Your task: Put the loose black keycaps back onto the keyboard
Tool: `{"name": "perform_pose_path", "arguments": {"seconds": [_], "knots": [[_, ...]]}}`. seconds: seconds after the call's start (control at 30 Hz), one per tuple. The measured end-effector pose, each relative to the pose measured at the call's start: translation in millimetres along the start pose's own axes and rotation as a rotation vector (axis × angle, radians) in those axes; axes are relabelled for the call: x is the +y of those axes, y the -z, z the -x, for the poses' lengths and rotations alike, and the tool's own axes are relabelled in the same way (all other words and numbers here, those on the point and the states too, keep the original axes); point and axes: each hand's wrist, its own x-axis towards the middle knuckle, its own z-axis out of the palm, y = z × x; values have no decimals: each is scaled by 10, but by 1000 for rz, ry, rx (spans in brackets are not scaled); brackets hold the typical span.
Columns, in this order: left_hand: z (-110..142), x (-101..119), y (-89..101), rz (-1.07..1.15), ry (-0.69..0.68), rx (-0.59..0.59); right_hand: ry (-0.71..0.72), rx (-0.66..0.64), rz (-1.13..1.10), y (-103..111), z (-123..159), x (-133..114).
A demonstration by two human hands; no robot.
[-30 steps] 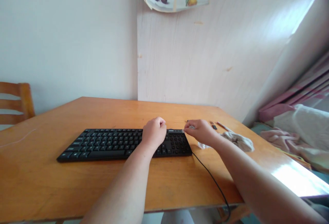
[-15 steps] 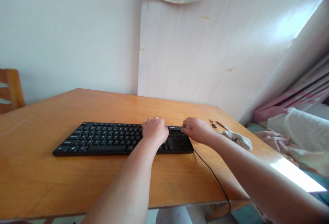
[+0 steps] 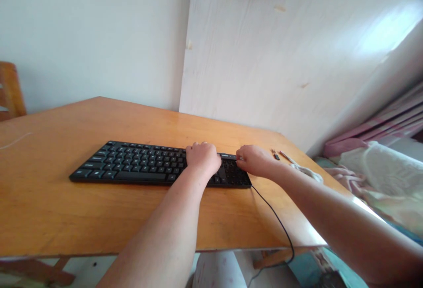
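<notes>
A black keyboard [image 3: 142,176] lies flat on the wooden table, its front side towards me. My left hand [image 3: 204,159] rests across it right of the middle, fingers curled over the far edge, gripping it. Over the number pad [image 3: 235,174] at the right end is my right hand [image 3: 254,160], its fingers pinched together. Something small and pale shows at those fingertips, too small to make out. The black cable [image 3: 277,216] leaves the keyboard's near right corner and hangs over the table's front edge.
Right of my hand lie a small black object [image 3: 276,156], a pen-like stick [image 3: 284,155] and a greyish cloth [image 3: 307,172], partly behind my forearm. A wooden chair [image 3: 13,90] stands at the left. Bedding [image 3: 380,169] is beyond the table's right side.
The view has tilted down, so table and keyboard sit higher in the picture. My left hand keeps its place on the keyboard; my right hand stays over the number pad, still pinched.
</notes>
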Motion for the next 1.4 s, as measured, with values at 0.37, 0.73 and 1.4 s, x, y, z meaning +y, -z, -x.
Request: {"name": "perform_pose_path", "arguments": {"seconds": [0.37, 0.73, 1.4], "knots": [[-29, 13, -30, 33, 34, 10, 15, -132, 73, 116, 87, -72], [-61, 6, -71, 43, 36, 28, 78, -143, 137, 182, 274, -179], [-60, -3, -84, 42, 34, 36, -13, -69, -391, 166, 301, 209]]}}
